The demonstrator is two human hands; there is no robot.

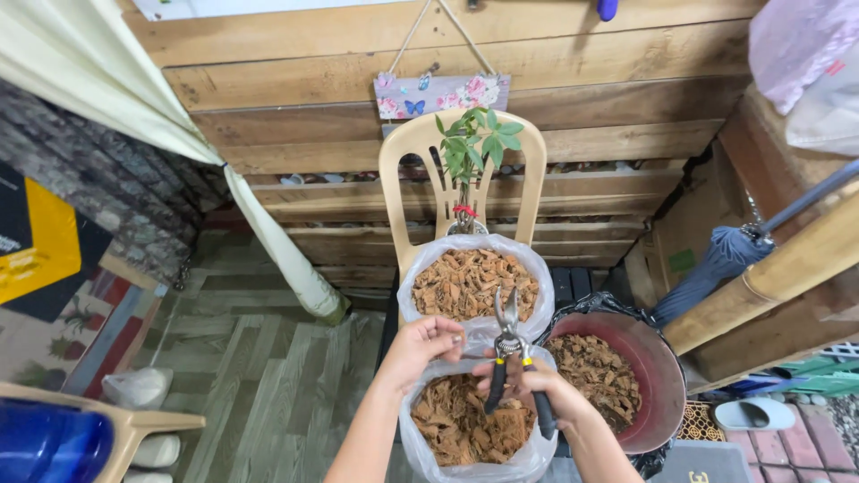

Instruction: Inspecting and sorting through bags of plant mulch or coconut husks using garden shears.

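Clasping steel pruning shears (512,358) — right hand (546,394) wrapped shut; left hand (429,344) pinching crinkly plastic bag (420,429).

shiny metal shears (510,344); clear glossy plastic bags (474,259); rough wood wall (295,107)

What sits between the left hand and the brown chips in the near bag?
Only the bag's own plastic. The left hand rests on the rim of the near bag, beside the brown chips; the right hand holds the pruning shears above them.
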